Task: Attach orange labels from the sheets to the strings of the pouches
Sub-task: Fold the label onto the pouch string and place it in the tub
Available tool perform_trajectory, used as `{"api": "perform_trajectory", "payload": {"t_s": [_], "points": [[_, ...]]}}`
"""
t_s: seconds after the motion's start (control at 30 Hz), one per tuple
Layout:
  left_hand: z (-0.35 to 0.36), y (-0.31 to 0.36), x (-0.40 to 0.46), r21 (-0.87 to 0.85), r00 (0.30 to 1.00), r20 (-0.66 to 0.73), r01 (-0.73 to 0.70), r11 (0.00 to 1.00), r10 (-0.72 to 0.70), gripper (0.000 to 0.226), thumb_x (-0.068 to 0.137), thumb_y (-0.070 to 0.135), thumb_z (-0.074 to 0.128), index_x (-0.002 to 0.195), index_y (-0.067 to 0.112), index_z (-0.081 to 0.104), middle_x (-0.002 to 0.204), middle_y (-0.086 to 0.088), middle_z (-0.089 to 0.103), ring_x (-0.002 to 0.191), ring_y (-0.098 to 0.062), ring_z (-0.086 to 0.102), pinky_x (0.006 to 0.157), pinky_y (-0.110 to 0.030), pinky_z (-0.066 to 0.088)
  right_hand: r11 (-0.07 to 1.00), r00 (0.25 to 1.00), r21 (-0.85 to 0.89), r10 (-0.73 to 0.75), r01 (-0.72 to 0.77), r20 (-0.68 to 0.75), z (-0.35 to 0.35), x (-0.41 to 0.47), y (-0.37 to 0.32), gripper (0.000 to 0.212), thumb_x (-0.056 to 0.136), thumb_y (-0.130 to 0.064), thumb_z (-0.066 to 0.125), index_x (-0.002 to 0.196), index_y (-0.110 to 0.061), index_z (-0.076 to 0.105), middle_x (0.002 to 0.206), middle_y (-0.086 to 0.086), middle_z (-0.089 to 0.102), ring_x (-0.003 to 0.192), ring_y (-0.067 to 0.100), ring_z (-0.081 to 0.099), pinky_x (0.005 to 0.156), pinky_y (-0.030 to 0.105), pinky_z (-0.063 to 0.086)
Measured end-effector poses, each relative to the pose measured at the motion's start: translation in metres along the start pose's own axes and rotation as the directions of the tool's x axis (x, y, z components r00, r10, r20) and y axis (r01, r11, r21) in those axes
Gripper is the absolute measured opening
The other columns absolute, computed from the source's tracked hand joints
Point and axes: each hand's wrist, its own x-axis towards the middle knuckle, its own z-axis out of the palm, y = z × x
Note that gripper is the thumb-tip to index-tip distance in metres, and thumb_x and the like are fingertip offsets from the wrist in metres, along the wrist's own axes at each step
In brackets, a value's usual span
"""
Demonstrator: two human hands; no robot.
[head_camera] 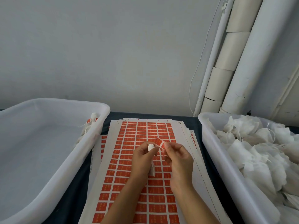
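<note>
Above the sheets of orange rectangular labels point(142, 159), the left hand point(142, 156) grips a small white fabric pouch point(150, 147); its thin string point(156, 145) runs right into the peeled orange label point(161, 143) pinched by the right hand point(178, 159).

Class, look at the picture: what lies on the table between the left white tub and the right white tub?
In the head view, a stack of orange label sheets lies between the left tub and the right tub, on a dark table.
</note>
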Motion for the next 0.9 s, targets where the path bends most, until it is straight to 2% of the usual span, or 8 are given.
{"api": "perform_trajectory", "payload": {"t_s": [0.2,0.33,0.47,0.6,0.7,0.8,0.9], "points": [[-0.001,-0.002,0.001,0.017,0.998,0.038,-0.044,0.999,0.043,0.013,0.088,0.025,0.063,0.081,0.02,0.072,0.074,0.002,0.07,0.073,-0.012,0.066,0.058,-0.01,0.049,0.998,0.999,-0.041,0.038,-0.038,-0.016,-0.003,0.003,0.009,0.009,0.08,-0.028,0.07,0.085,-0.022,0.069,0.076,-0.016,0.071,0.075,0.002,0.067,0.054,0.011,0.05],[-0.001,-0.003,0.002,0.004,0.998,0.043,-0.036,0.999,0.036,0.012,0.086,0.025,0.066,0.079,0.018,0.072,0.071,0.002,0.069,0.066,-0.005,0.064,0.056,-0.008,0.048,0.997,0.997,-0.026,0.07,-0.071,-0.024,-0.007,0.005,0.011,0.012,0.08,-0.03,0.07,0.087,-0.021,0.068,0.08,-0.01,0.072,0.077,0.009,0.069,0.065,0.018,0.053],[-0.001,-0.004,0.003,0.027,0.999,0.038,-0.015,1.0,0.014,0.012,0.085,0.025,0.068,0.081,0.015,0.072,0.072,-0.001,0.068,0.064,-0.003,0.063,0.054,-0.006,0.046,0.998,0.998,-0.006,0.063,-0.063,-0.02,-0.01,0.007,0.009,0.012,0.08,-0.029,0.069,0.088,-0.019,0.068,0.08,-0.012,0.072,0.075,0.004,0.068,0.054,0.011,0.05],[-0.001,-0.004,0.004,0.052,0.998,0.057,-0.006,0.999,0.003,0.017,0.085,0.027,0.067,0.084,0.011,0.071,0.076,-0.004,0.069,0.065,-0.005,0.064,0.055,-0.007,0.047,0.997,0.997,-0.004,0.072,-0.072,-0.018,-0.011,0.007,0.009,0.011,0.081,-0.028,0.069,0.088,-0.019,0.068,0.081,-0.011,0.072,0.075,0.003,0.068,0.054,0.011,0.05],[-0.001,-0.004,0.003,0.079,0.997,0.072,-0.005,0.997,0.0,0.014,0.086,0.027,0.066,0.081,0.014,0.072,0.072,0.001,0.069,0.066,-0.005,0.064,0.054,-0.007,0.047,0.997,0.999,-0.06,0.045,-0.046,-0.022,-0.01,0.008,0.01,0.009,0.081,-0.031,0.069,0.085,-0.023,0.066,0.079,-0.014,0.07,0.074,0.005,0.068,0.055,0.009,0.049],[-0.001,-0.003,0.002,0.081,0.996,0.088,-0.005,0.997,-0.002,0.012,0.087,0.023,0.065,0.077,0.02,0.07,0.064,0.011,0.067,0.061,0.001,0.062,0.051,-0.006,0.045,0.993,1.0,-0.113,0.021,-0.023,-0.021,-0.009,0.008,0.01,0.007,0.081,-0.03,0.069,0.082,-0.024,0.065,0.079,-0.014,0.069,0.075,0.008,0.067,0.062,0.013,0.049],[-0.001,-0.004,0.003,0.094,0.996,0.093,-0.002,0.996,-0.007,0.012,0.087,0.024,0.065,0.078,0.019,0.07,0.062,0.013,0.066,0.06,0.002,0.062,0.051,-0.007,0.046,0.991,1.0,-0.135,0.017,-0.02,-0.021,-0.008,0.009,0.011,0.006,0.081,-0.028,0.07,0.08,-0.025,0.065,0.078,-0.013,0.068,0.073,0.007,0.066,0.061,0.011,0.048]]}}
